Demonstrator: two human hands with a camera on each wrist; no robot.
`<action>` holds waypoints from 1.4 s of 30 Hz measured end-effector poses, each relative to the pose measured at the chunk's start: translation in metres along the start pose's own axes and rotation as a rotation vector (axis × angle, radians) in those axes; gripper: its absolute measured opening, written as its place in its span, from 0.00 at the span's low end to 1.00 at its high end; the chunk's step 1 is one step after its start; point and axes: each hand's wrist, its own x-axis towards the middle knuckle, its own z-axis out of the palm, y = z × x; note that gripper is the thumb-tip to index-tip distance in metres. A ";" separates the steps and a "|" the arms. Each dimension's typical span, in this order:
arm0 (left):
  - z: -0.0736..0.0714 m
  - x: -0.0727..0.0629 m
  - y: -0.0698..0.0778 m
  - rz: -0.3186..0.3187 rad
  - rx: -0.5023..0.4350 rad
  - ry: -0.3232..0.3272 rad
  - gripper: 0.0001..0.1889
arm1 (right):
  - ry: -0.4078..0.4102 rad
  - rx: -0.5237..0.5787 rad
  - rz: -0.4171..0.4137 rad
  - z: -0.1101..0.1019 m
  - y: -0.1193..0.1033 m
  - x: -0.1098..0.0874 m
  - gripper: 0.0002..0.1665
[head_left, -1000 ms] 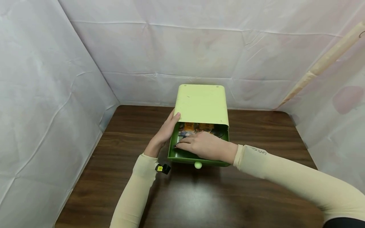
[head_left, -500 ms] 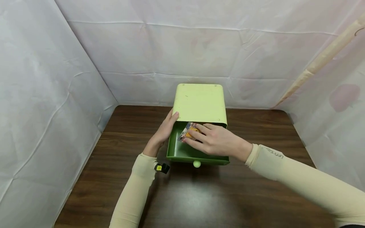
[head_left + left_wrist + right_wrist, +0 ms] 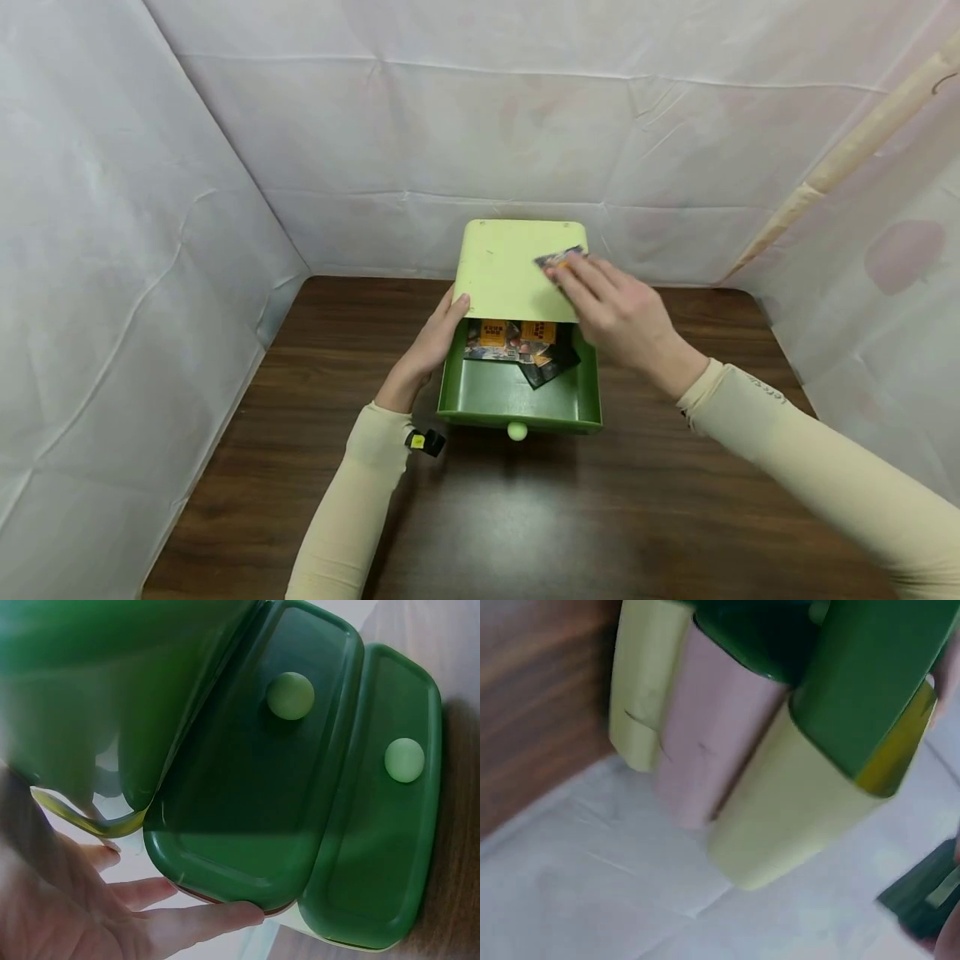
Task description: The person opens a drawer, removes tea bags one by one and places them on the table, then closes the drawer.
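A person sits at a brown table (image 3: 360,358) with a little stack of drawers, and the top drawer (image 3: 517,417) is pulled out toward them. The right hand (image 3: 626,312) pinches a small shiny packet (image 3: 558,257) between its thumb and fingers, so it is closed up around that one thing. The packet is in the air over the right part of the yellow lid (image 3: 502,271), and the right wrist view shows a gap between them. It pokes out past the fingertips, to the left of the hand and a bit farther away. Its far edge slants up to the right; it's too blurry to say which way its long side runs. The open drawer is nearer the person than the packet and a bit to its left. In the back of the drawer lie a packet with an orange label (image 3: 492,333), another orange label (image 3: 538,332) beside it, and a dark packet (image 3: 555,368) turned crooked. The crooked one is nearer the right hand, and the first is nearer the left hand (image 3: 431,346). That left hand has fairly straight fingers resting along the stack's side, with its thumb at the lid's front left corner.
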 end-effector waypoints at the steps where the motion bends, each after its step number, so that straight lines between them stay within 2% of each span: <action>1: 0.000 0.000 0.000 0.001 0.006 0.004 0.37 | -0.013 -0.010 0.057 0.001 0.004 -0.003 0.21; 4: 0.000 0.001 0.000 0.005 0.017 0.018 0.37 | -0.056 -0.049 0.181 0.005 0.016 -0.013 0.23; 8: 0.002 0.002 0.000 0.016 0.015 0.034 0.37 | -0.142 -0.072 0.281 0.011 0.030 -0.028 0.24; 15: 0.008 0.007 0.003 0.031 0.013 0.003 0.37 | -0.291 -0.048 0.445 0.023 0.050 -0.056 0.25; 17: 0.008 0.006 0.002 0.028 0.013 0.011 0.37 | -0.358 -0.043 0.480 0.031 0.052 -0.062 0.27; 22: 0.006 0.005 0.002 0.042 0.013 0.010 0.36 | -0.598 -0.004 0.627 0.054 0.054 -0.079 0.26; 25: 0.005 0.003 0.000 0.054 0.005 0.005 0.36 | -0.662 0.043 0.698 0.072 0.052 -0.095 0.22; 31: 0.006 -0.005 -0.008 0.037 -0.004 0.000 0.35 | -0.750 0.109 0.751 0.100 0.041 -0.132 0.08; 32: 0.006 -0.006 -0.009 0.030 -0.004 0.006 0.35 | -0.772 0.116 0.758 0.102 0.039 -0.135 0.08; 33: 0.007 -0.009 -0.005 0.020 -0.004 0.007 0.35 | -0.789 0.124 0.762 0.104 0.038 -0.137 0.10; 38: 0.009 -0.010 -0.006 0.009 0.009 0.017 0.36 | -0.854 0.149 0.765 0.111 0.033 -0.142 0.20; 42: 0.010 -0.008 -0.010 0.018 0.012 0.017 0.36 | -0.871 0.169 0.762 0.120 0.030 -0.149 0.11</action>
